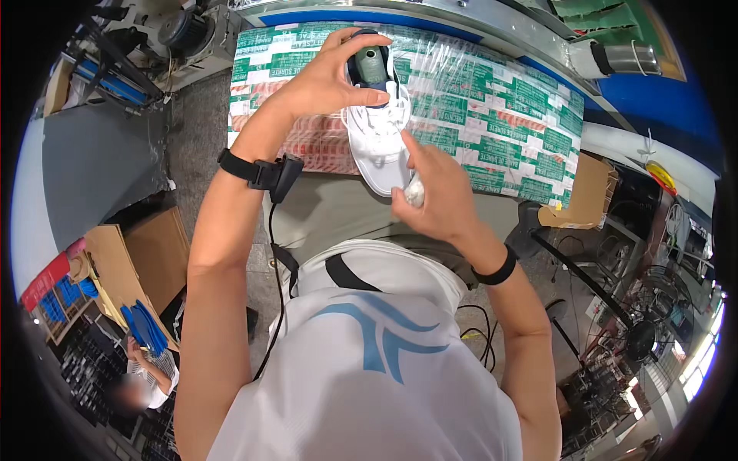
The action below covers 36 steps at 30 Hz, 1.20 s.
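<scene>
a white shoe (377, 142) lies lengthwise on a work surface (477, 115) covered in green, white and red printed tape, its heel away from the person and its toe pointing back, past the surface's near edge. a dark green insert (372, 67) fills the shoe's opening.

the left arm reaches forward, the wrist bent inward so that the left hand (327, 81) comes over the heel end from the left. its grip is spread fairly wide, fingers curled round the far end and thumb laid across near the tongue, holding the shoe with the insert between them.

the right hand (442, 188) comes in from the right beside the toe, elbow bent. its index finger stretches up along the shoe's side near the laces, while the thumb and other fingers close narrowly on a white wad (415, 190) by the toe; whether the wad touches the shoe i cannot tell.

a black strap (247, 169) circles the left wrist, a black wristband (496, 266) the right.
</scene>
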Motion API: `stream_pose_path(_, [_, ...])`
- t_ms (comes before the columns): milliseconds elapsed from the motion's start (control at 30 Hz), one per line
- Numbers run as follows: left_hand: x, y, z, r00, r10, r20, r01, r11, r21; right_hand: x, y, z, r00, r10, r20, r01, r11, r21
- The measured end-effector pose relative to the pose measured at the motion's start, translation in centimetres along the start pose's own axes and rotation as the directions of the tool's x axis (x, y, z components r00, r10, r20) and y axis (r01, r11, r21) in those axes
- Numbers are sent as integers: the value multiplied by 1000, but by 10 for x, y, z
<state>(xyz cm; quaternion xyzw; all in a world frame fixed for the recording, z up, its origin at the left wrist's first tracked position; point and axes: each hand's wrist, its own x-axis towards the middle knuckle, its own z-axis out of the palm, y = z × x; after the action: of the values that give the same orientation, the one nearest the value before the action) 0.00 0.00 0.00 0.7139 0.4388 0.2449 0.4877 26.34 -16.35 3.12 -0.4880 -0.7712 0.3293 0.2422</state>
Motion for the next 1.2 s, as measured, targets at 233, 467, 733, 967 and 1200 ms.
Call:
stream_pose_path(233, [7, 1, 1, 999, 12, -33, -11, 1000, 13, 11, 15, 0, 991, -120, -63, 106, 974, -199])
stream_pose_path(467, [-2, 1, -3, 1000, 14, -3, -14, 999, -49, -18, -16, 0, 994, -108, -15, 104, 981, -162])
stream_pose_path(733, [3, 2, 1, 1000, 7, 1, -7, 1000, 8, 21, -17, -2, 991, -109, -76, 90, 972, -219])
stream_pose_path(967, [-3, -5, 1, 999, 11, -32, -9, 997, 72, -14, -2, -13, 995, -72, 72, 86, 974, -211])
stream_pose_path(1200, [-2, -4, -1, 999, 33, -16, -32, 998, 49, -7, -21, -17, 995, -87, 45, 93, 982, -163])
